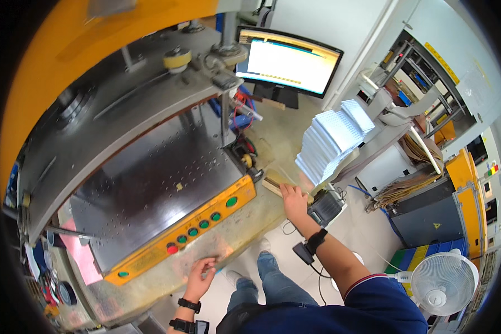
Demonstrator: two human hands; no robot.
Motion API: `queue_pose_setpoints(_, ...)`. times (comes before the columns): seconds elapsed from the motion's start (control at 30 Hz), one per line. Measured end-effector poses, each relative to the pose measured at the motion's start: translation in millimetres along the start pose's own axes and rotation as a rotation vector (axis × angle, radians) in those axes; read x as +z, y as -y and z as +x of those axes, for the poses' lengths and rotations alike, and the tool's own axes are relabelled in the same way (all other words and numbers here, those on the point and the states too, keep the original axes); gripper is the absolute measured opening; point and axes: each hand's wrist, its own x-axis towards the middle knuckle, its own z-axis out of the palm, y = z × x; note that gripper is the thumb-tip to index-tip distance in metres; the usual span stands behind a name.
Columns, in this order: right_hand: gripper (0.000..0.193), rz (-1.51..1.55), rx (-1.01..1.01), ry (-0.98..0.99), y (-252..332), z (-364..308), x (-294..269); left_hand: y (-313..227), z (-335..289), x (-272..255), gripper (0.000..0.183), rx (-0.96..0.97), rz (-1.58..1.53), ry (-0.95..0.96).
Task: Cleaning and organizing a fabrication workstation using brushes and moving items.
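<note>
At the bench's right end, my right hand (295, 201) reaches down with its fingers bent over a narrow tan piece (272, 186) that looks like a wooden block or brush. Part of that piece is hidden under the fingers. My left hand (200, 276) hangs by the front edge of the bench (217, 245), fingers loosely curved and apart, holding nothing. Ahead of it is a press with a dark, perforated metal plate (150, 183). One small yellowish bit (178, 187) lies on this plate.
An orange panel (182, 238) with green buttons and one red button lines the press front. Stacked white sheets (329, 142) stand right of a monitor (288, 59). A dark boxy device (325, 208) sits beside my right hand. Pink paper (82, 255) lies left; a fan (442, 283) stands right.
</note>
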Motion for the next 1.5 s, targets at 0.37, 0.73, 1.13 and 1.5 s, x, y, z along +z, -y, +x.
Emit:
queue_pose_setpoints(0.37,0.055,0.349,-0.432,0.161,66,-69,-36,93,-221,-25,0.024,-0.531,0.029,-0.275)
queue_pose_setpoints(0.73,0.053,0.228,-1.024,0.234,-74,-6,-39,126,-462,48,0.03,-1.191,-0.217,-0.71)
queue_pose_setpoints(1.13,0.047,0.423,-1.232,0.259,150,-32,-16,23,-422,35,0.03,-0.91,-0.171,-0.89)
queue_pose_setpoints(1.5,0.045,0.429,-1.358,0.154,345,-116,-26,-10,-318,-216,0.029,-0.441,-0.246,-0.984)
